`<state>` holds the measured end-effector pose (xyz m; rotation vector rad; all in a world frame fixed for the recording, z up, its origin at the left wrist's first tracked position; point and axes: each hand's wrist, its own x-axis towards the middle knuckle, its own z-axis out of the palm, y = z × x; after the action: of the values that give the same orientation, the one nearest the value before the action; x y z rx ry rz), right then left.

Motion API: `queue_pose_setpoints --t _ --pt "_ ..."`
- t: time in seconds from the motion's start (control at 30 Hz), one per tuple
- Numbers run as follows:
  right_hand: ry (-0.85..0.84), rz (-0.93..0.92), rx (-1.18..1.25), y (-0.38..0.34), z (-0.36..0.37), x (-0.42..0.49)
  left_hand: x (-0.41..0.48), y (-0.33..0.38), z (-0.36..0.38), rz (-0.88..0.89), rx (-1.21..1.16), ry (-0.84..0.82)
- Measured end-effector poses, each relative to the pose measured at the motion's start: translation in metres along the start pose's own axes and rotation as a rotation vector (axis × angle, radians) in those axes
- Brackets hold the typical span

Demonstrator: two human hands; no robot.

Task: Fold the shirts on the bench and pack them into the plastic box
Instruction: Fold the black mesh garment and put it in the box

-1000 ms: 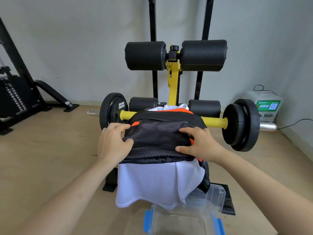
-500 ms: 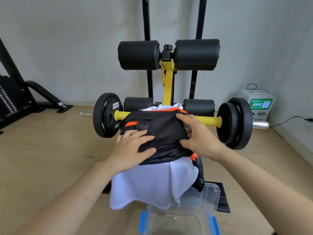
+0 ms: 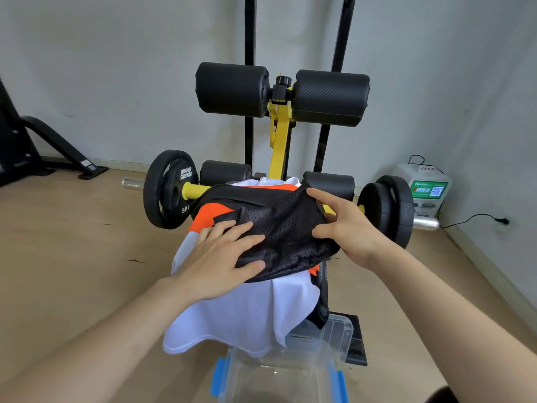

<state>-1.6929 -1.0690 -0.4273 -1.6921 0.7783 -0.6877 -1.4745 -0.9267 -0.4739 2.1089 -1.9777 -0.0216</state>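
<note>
A black mesh shirt with orange panels (image 3: 284,228) lies partly folded on top of the bench, which the clothes hide. My left hand (image 3: 223,257) presses flat on its near left part, fingers spread. My right hand (image 3: 345,228) rests on its right edge, index finger and thumb lying on the mesh. Under it a white shirt (image 3: 232,321) hangs over the bench's near end. The clear plastic box (image 3: 328,370) with blue latches stands open on the floor just below the white shirt's hem.
A barbell with black plates (image 3: 171,190) and a yellow bar crosses behind the shirts. Black foam rollers (image 3: 232,91) on a yellow post rise beyond. The box's clear lid (image 3: 340,335) leans at the bench base. A white device (image 3: 427,190) with a cable sits by the right wall.
My left hand has slid from the shirt's left edge onto its middle, baring orange fabric at the left. My right hand has shifted up along the right edge.
</note>
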Motion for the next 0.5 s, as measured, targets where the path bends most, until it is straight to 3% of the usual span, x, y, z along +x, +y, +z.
queue_pose_setpoints --t 0.1,0.2,0.37,0.5 --pt "-0.055 -0.001 0.165 -0.005 0.012 0.004 -0.007 -0.014 -0.013 -0.057 -0.051 0.063" --pt "-0.096 -0.014 0.171 -0.011 0.025 0.008 -0.013 -0.033 -0.024 -0.103 -0.179 0.102" --pt "-0.109 -0.072 0.021 -0.02 0.048 0.013 -0.02 -0.041 -0.029 -0.114 -0.285 0.001" --pt "-0.161 -0.126 -0.207 -0.025 0.067 0.013 -0.019 -0.046 -0.028 -0.154 -0.355 0.016"
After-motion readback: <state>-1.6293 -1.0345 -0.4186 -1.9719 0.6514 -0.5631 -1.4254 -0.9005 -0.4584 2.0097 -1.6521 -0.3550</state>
